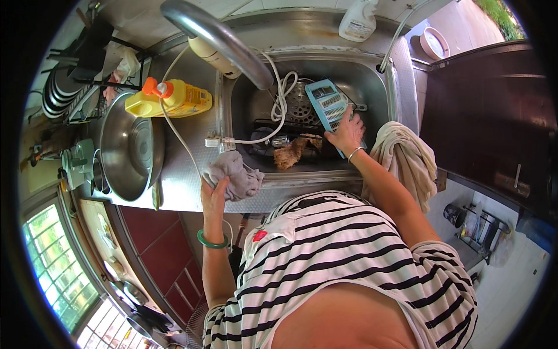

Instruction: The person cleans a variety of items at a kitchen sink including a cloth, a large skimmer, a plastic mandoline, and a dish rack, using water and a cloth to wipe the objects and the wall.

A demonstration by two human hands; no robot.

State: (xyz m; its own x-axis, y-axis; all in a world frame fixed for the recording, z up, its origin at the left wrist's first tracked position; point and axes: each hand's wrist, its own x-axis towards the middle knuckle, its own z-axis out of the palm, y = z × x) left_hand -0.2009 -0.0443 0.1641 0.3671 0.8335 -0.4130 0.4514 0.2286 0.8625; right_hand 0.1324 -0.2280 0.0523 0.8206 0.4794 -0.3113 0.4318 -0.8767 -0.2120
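My left hand [213, 196] grips a crumpled grey cloth [235, 174] over the front left rim of the sink [375, 78]. A thin white cable [185, 146] runs down to this hand; I cannot tell if the fingers hold it too. Inside the sink, my right hand [347, 132] is on a light-blue grater [330, 104] with several slotted panels, thumb at one edge and fingers at the other. The grater tilts across the basin, its lower end partly hidden by the hand. Near it lie a brown fibrous scrubber [290, 155], a perforated metal disc [300, 102] and a looped white cord [282, 102].
A curved metal faucet [222, 39] arches over the sink. On the left counter are a yellow detergent bottle [187, 99] and a large steel basin [130, 144]. A beige towel [401, 157] hangs at the right front edge. A white bottle [357, 22] stands behind the sink.
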